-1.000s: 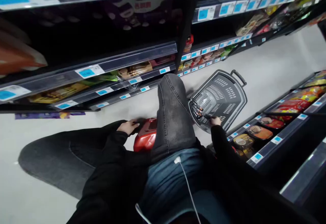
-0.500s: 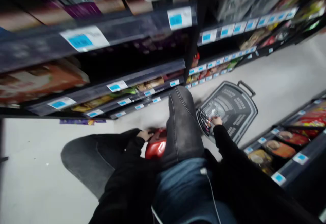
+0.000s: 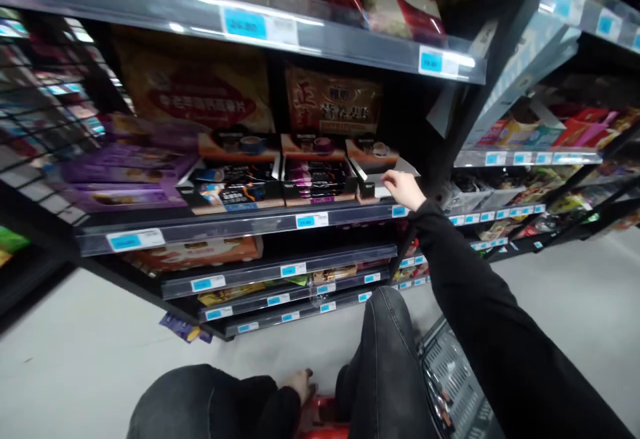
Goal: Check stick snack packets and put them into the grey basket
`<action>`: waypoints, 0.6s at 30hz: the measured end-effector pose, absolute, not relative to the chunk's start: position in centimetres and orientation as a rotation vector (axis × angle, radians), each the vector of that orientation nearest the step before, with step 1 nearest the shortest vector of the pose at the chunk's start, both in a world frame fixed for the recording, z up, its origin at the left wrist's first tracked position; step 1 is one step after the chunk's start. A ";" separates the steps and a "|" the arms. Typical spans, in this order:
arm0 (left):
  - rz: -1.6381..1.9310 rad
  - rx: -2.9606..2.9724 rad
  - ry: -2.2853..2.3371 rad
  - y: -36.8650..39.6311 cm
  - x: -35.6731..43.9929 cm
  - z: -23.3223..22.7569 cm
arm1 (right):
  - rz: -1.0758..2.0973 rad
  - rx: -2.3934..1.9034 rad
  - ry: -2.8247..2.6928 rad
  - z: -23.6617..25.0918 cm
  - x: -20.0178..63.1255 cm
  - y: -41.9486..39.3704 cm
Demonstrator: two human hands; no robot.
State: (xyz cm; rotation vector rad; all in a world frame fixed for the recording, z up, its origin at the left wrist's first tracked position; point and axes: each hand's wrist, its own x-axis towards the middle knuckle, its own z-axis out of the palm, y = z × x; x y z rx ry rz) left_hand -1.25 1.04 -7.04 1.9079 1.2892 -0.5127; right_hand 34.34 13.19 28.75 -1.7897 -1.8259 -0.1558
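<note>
The right hand (image 3: 404,189) reaches to the rightmost dark cardboard display tray with an orange printed lid flap (image 3: 371,167) on the black metal shelf (image 3: 240,224), fingers loosely curled against its white edge, gripping nothing clearly. The left hand (image 3: 300,383) rests low on a glossy red plastic object (image 3: 326,419), half cut off; whether its fingers are closed cannot be told.

black sleeve (image 3: 465,279), dark grey jeans (image 3: 390,366), red basket (image 3: 325,419), grey perforated basket (image 3: 450,379), blue-and-white price tags (image 3: 310,220), purple boxes (image 3: 125,172), pale grey floor (image 3: 100,359).
</note>
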 end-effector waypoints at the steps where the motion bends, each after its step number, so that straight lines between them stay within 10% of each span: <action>1: -0.575 1.924 1.313 1.1 -1.4 -7.2 | -0.066 -1.818 -1.899 29.4 33.9 14.7; 5: -0.664 1.946 1.347 1.2 -1.9 -7.3 | 0.266 -1.852 -2.047 30.2 32.1 17.4; 18: -0.572 2.009 1.290 1.3 -1.0 -6.8 | -0.298 -1.885 -1.854 30.5 27.9 18.9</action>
